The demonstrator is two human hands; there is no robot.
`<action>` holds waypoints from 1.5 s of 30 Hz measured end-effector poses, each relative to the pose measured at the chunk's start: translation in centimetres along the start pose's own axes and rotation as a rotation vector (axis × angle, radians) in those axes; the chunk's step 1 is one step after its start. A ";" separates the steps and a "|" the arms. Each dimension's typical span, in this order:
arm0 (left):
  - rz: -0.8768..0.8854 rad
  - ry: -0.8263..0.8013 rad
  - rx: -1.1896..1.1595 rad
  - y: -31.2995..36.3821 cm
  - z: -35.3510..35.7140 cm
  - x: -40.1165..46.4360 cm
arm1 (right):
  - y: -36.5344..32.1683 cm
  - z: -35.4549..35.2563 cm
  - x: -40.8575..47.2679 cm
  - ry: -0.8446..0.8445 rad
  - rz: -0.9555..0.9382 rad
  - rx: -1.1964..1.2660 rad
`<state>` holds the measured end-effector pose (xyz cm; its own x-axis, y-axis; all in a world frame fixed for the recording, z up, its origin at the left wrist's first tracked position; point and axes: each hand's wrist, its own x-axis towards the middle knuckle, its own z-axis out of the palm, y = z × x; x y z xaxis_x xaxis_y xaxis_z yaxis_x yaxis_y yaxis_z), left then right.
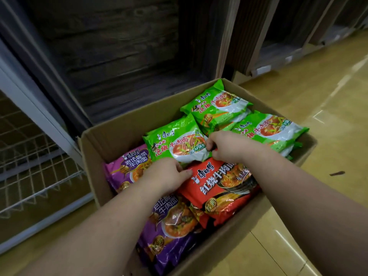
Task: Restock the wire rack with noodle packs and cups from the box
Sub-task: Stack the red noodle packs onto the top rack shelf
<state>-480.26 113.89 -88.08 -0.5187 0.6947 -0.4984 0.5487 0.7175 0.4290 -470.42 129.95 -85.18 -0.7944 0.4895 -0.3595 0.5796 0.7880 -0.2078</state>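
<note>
- We're at the pick-up step: both hands reach into the box (111, 140) of noodle packs.
- Right hand (229, 148) pinches the near corner of a green pack (175, 142); fingers curled tight on it.
- Left hand (169, 174) curls over that pack's lower edge, w/ a purple pack (127, 166) beneath and a red pack (219, 184) just beside the fingertips.
- Next, we judge: lift it clear of the box walls, swing left to the wire rack (39, 166).
- Room: open above; no cups in view.

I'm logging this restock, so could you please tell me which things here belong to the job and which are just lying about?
Job: cardboard box, green packs, purple packs, red packs, wire rack.
Lying about: dark scrap on the floor.
</note>
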 end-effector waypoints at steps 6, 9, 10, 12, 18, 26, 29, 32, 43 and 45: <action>-0.003 -0.058 0.071 0.9 1.0 -0.1 | -0.5 1.0 0.4 -0.082 -0.039 -0.180; -0.089 -0.140 -0.093 1.7 1.0 -0.6 | -0.5 1.4 0.2 -0.068 -0.054 -0.217; -0.108 -0.162 -0.122 1.9 1.0 -0.8 | -0.5 1.6 0.0 -0.062 -0.061 -0.227; -0.121 -0.213 -0.238 2.2 1.0 -1.0 | -0.6 1.7 -0.3 -0.057 -0.073 -0.237; -0.133 -0.218 -0.511 3.1 0.2 -1.2 | -0.5 0.5 -0.3 -0.061 -0.061 -0.122; 0.037 -0.139 -0.647 3.5 -4.2 -2.1 | 0.1 -3.4 -0.5 0.155 -0.044 0.291; 0.126 -0.017 -0.612 3.6 -7.8 -2.8 | 0.3 -5.0 -0.5 0.379 -0.058 0.626; 0.216 0.106 -0.624 3.4 -11.6 -3.6 | -0.4 -6.4 -0.9 0.398 -0.122 1.089; 0.456 0.360 -0.467 2.8 -26.7 -10.4 | -7.9 -16.6 -1.7 0.108 -0.522 1.269; 0.465 0.421 -0.464 3.2 -30.2 -12.2 | -10.4 -20.0 -2.3 0.171 -0.509 1.292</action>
<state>-491.96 109.27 -57.89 -0.5586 0.8236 0.0980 0.4888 0.2315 0.8411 -478.24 128.05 -63.96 -0.9232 0.3703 0.1026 -0.0947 0.0394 -0.9947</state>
